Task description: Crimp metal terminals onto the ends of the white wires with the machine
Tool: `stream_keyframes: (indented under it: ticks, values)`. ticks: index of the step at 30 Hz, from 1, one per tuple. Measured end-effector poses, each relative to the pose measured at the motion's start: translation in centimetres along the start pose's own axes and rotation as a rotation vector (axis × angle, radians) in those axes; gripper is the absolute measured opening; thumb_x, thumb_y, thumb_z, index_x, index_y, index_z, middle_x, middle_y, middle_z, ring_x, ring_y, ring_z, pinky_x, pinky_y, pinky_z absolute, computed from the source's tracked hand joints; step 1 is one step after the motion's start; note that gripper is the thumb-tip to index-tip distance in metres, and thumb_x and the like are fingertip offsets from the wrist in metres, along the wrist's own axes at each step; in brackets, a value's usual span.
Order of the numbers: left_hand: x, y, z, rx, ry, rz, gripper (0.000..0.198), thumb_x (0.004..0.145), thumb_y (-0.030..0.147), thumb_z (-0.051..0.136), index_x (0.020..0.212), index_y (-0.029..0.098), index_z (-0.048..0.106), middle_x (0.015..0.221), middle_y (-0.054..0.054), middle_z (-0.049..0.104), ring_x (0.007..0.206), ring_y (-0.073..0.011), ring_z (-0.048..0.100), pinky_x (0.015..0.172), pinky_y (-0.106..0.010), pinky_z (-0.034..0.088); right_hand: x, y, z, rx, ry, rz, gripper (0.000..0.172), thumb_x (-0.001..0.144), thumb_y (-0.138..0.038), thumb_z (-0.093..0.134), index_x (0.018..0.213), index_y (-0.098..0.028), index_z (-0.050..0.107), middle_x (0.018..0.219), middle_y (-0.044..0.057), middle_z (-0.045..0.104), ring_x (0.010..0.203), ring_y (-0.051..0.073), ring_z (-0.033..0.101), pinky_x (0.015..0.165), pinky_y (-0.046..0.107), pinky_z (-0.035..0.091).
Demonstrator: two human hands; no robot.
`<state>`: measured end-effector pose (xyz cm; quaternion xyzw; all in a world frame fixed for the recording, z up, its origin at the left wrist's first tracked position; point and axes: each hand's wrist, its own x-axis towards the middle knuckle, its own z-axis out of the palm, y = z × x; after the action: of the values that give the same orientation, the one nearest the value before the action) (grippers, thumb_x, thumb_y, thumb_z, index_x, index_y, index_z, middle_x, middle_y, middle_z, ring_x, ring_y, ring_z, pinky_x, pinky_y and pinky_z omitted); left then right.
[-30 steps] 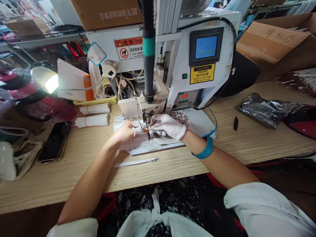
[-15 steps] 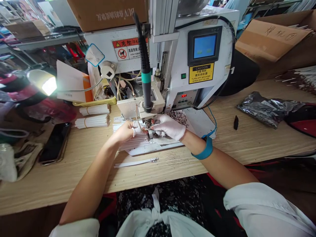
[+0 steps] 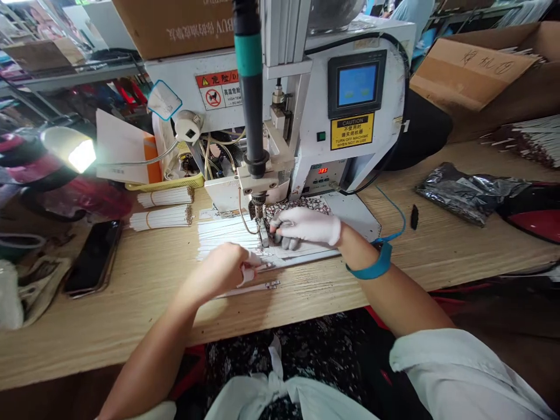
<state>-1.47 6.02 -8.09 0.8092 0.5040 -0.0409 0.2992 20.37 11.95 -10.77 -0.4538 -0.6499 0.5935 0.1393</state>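
Observation:
My left hand [image 3: 216, 271], with white finger cots on its fingers, has drawn back toward the front of the steel plate [image 3: 306, 254]. Its fingertips appear to pinch a white flat strip [image 3: 258, 262]. My right hand [image 3: 306, 226], in a white glove, is curled over the strips next to a small metal clamp [image 3: 263, 233], directly below the soldering head [image 3: 258, 201]. Its fingertips partly hide what lies there. Many white strips [image 3: 223, 239] lie fanned across the plate's left side.
A white soldering machine [image 3: 350, 140] with a screen stands behind the plate. Bundled white strips [image 3: 165, 197] lie to its left, near a phone [image 3: 93, 256] and lit lamp [image 3: 70, 149]. A black plastic bag [image 3: 464, 192] lies on the wooden table [image 3: 131, 303] to the right.
My left hand has moved down and back from the clamp toward the front of the plate. My right hand has shifted slightly left and its fingers now curl over the clamp area.

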Motion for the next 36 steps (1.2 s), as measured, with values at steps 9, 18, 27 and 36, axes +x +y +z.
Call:
stream_keyframes:
  ticks: [9,18,27,36]
  values:
    - [2.1,-3.1,0.3,0.192,0.320,-0.028,0.023,0.075,0.019,0.048,0.081,0.015,0.070,0.088,-0.009,0.065,0.072,-0.0191,0.059,0.064,-0.026,0.044,0.1,0.1,-0.7,-0.613,0.316,-0.185,0.016,0.073,-0.015,0.059,0.081,-0.017,0.073,0.081,0.001,0.072,0.079,0.017,0.064,0.071,0.026,0.045]
    - [2.9,-3.7,0.8,0.071,0.353,0.022,0.022,0.073,0.014,0.043,0.073,0.015,0.066,0.079,-0.008,0.066,0.071,-0.0200,0.059,0.067,-0.029,0.046,0.3,0.2,0.1,-0.811,0.398,-0.140,0.018,0.077,-0.022,0.058,0.084,-0.017,0.074,0.084,0.004,0.073,0.079,0.018,0.064,0.068,0.026,0.042]
    - [3.1,-3.3,0.2,-0.092,0.339,0.053,0.022,0.073,0.020,0.048,0.079,0.017,0.069,0.077,-0.004,0.071,0.071,-0.0191,0.063,0.065,-0.026,0.047,1.2,0.2,3.0,-0.949,0.341,-0.195,0.020,0.082,-0.019,0.052,0.085,-0.016,0.071,0.090,0.007,0.069,0.082,0.019,0.058,0.069,0.028,0.037]
    - [2.5,-3.8,-0.6,-0.190,0.409,0.133,0.031,0.078,0.038,0.051,0.079,0.013,0.070,0.076,-0.006,0.069,0.067,-0.0168,0.059,0.061,-0.025,0.042,1.1,0.1,3.2,-1.002,0.346,-0.163,0.023,0.084,-0.019,0.046,0.086,-0.017,0.069,0.096,0.008,0.066,0.080,0.019,0.056,0.066,0.028,0.036]
